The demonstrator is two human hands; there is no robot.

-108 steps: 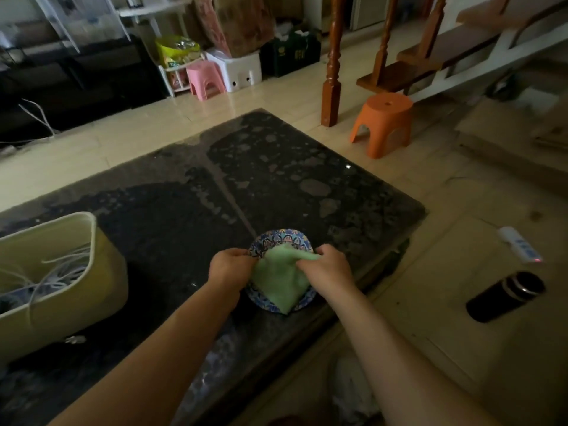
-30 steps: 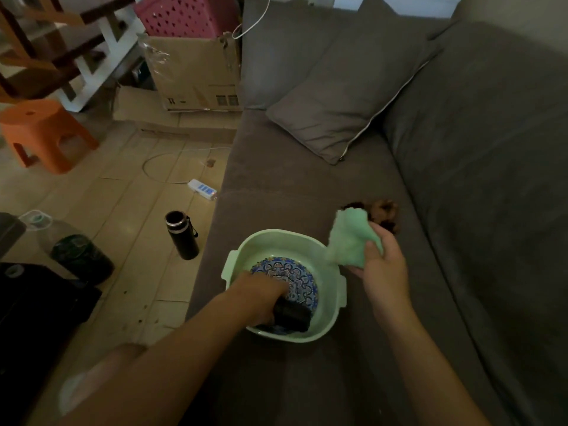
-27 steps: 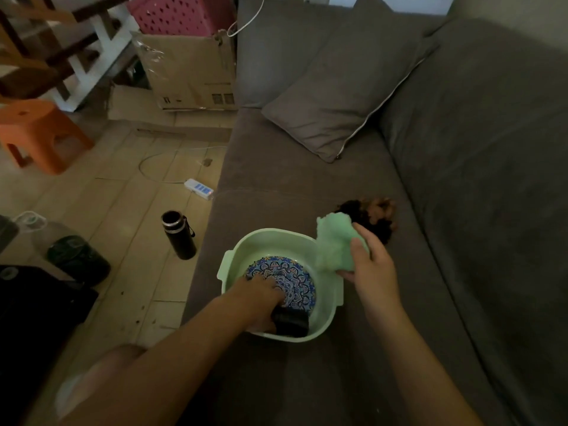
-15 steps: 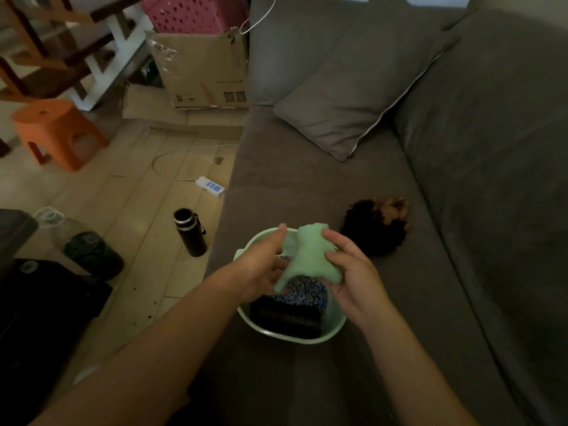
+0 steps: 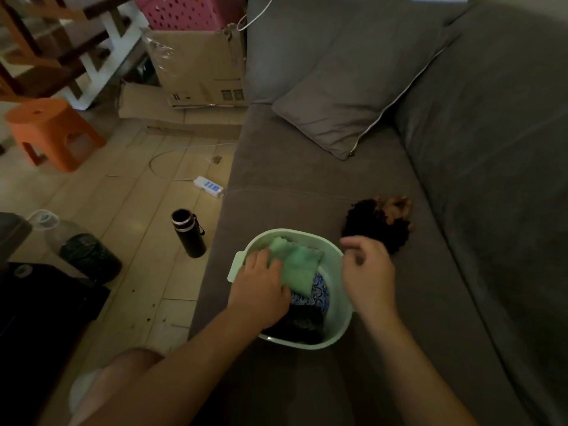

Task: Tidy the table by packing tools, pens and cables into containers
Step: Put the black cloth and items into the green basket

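Head view: pale green plastic basin (image 5: 293,233) sits on the grey fabric sofa (image 5: 307,192), holding a green cloth (image 5: 298,265) and a blue patterned plate (image 5: 320,288). Left hand (image 5: 261,290) presses the cloth, fingers flat; right hand (image 5: 368,269) hovers empty, loosely curled. Looks nearly packed, but the table's out of frame.

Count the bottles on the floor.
2: a black flask beside the sofa edge, and a clear plastic bottle further left. Others may sit out of view.
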